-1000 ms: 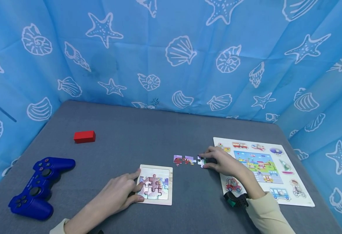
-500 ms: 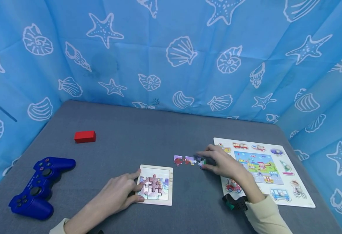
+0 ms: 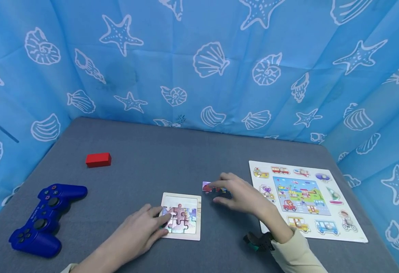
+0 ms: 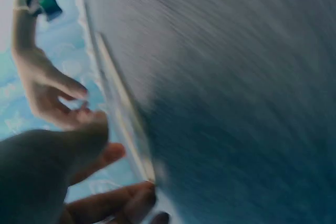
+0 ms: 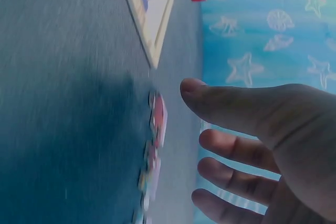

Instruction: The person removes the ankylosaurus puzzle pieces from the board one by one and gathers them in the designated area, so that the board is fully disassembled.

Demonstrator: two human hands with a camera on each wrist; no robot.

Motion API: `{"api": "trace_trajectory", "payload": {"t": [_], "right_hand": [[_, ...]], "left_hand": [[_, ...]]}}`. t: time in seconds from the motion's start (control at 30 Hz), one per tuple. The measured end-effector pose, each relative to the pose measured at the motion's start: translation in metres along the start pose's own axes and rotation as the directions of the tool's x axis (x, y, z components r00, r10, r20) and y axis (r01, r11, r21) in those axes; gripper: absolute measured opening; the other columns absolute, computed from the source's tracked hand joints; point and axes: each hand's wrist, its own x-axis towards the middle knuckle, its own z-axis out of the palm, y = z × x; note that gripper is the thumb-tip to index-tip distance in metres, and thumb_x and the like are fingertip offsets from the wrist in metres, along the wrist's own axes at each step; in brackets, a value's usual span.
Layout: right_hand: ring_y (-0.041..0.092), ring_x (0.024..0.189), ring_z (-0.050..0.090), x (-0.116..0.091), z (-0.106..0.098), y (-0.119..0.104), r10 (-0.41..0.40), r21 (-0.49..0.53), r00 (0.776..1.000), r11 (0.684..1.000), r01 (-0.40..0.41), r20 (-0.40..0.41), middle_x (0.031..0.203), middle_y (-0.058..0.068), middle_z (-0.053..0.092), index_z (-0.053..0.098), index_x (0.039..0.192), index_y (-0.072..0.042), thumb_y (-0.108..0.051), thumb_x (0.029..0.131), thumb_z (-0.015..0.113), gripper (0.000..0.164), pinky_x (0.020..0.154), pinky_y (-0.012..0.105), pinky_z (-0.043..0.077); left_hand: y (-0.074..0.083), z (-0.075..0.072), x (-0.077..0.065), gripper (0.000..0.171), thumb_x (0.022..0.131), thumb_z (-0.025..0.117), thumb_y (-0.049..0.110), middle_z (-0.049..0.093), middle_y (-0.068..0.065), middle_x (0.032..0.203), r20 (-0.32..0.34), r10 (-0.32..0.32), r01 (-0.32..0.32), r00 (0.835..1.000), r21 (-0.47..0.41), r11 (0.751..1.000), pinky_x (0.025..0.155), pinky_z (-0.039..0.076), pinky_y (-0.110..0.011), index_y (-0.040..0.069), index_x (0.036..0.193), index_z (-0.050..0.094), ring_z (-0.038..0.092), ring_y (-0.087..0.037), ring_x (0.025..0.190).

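My left hand rests at the left side of a small wooden puzzle tray, its fingertips over the rim and the nearest pieces. Interlocked jigsaw pieces fill the tray's lower part; its top strip is bare. Up and to the right, my right hand hovers above a row of loose jigsaw pieces, the index finger stretched over the leftmost piece. The right wrist view shows this hand's thumb and fingers spread apart, holding nothing, beside the loose pieces. In the head view the hand hides the row's right end.
A white picture board with vehicle pieces lies to the right. On the left are a blue game controller and a red block. A blue shell-patterned curtain hangs behind the grey table.
My right hand has let go of the rightmost loose piece and moved left over the leftmost one. My left fingertips have shifted slightly on the puzzle tray, which stays in place.
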Motion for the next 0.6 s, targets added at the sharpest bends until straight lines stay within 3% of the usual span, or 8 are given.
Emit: {"api": "trace_trajectory", "payload": {"t": [0.13,0.27,0.43,0.6], "right_hand": [[0.015,0.086,0.06,0.008,0.005,-0.011,-0.039,0.029,0.999,0.999,0.038,0.026,0.099,0.002,0.068,0.075,0.117,-0.014,-0.02,0.09,0.079,0.027,0.075,0.028,0.048],[0.016,0.09,0.065,0.016,0.011,-0.021,-0.091,0.046,0.995,0.995,0.09,0.034,0.102,0.002,0.069,0.075,0.114,-0.014,-0.02,0.092,0.077,0.023,0.08,0.032,0.053],[0.015,0.086,0.063,0.028,0.018,-0.034,-0.123,0.111,0.99,0.987,0.114,0.076,0.102,0.002,0.07,0.075,0.11,-0.013,-0.019,0.094,0.075,0.017,0.075,0.025,0.05],[0.012,0.085,0.062,0.045,0.025,-0.049,-0.113,0.183,0.98,0.98,0.083,0.165,0.102,0.003,0.07,0.075,0.11,-0.014,-0.022,0.095,0.074,0.018,0.072,0.02,0.048]], "left_hand": [[0.009,0.002,-0.003,0.027,0.094,0.074,0.032,0.07,0.001,0.1,-0.041,-0.053,0.051,0.998,-0.042,0.998,0.069,0.05,-0.032,0.018,0.116,0.077,0.054,-0.009,0.083],[0.014,0.004,-0.004,0.011,0.088,0.08,0.025,0.061,0.008,0.076,-0.134,-0.093,0.069,0.987,-0.174,0.982,0.058,0.038,-0.023,0.014,0.092,0.078,0.044,-0.001,0.066],[0.015,0.005,-0.005,0.016,0.087,0.081,0.026,0.058,0.008,0.075,-0.099,-0.126,0.099,0.987,-0.242,0.965,0.056,0.036,-0.023,0.013,0.095,0.075,0.043,-0.001,0.064],[0.014,0.006,-0.002,0.018,0.087,0.081,0.027,0.056,0.007,0.068,-0.091,-0.178,0.145,0.98,-0.289,0.946,0.051,0.035,-0.021,0.01,0.092,0.075,0.043,-0.002,0.057]]}}
